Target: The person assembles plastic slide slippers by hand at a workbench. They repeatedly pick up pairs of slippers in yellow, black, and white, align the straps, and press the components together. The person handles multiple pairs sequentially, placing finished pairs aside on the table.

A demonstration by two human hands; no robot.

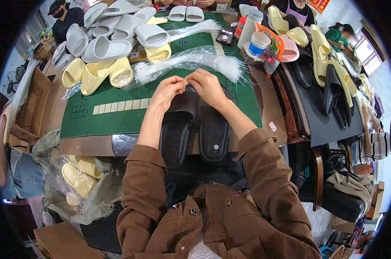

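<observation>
Both my hands are over the near part of the table, meeting at the toe end of a pair of black slippers [215, 129]. My left hand [169, 93] is narrow, thumb and fingers pinched; my right hand [206, 88] is likewise narrow, its fingertips against those of the left. Whether anything lies between them, I cannot tell. The slippers lie side by side, toes away from me, heels past the near edge of the green mat [117, 123].

Containers noted. Just beyond my hands, a clear plastic bag [204, 52] contains a bundle of thin white strips [232, 69], which fan out at its right end. To the right, a white tub [261, 39] with a blue band stands near a pale bottle [250, 29]; contents of both cannot be made out. Below the table at left, a greyish woven sack [98, 211] gapes open, with yellow slippers [81, 179] under clear plastic inside. Farther left, a cardboard box [33, 97] stands open; its contents are unclear.
</observation>
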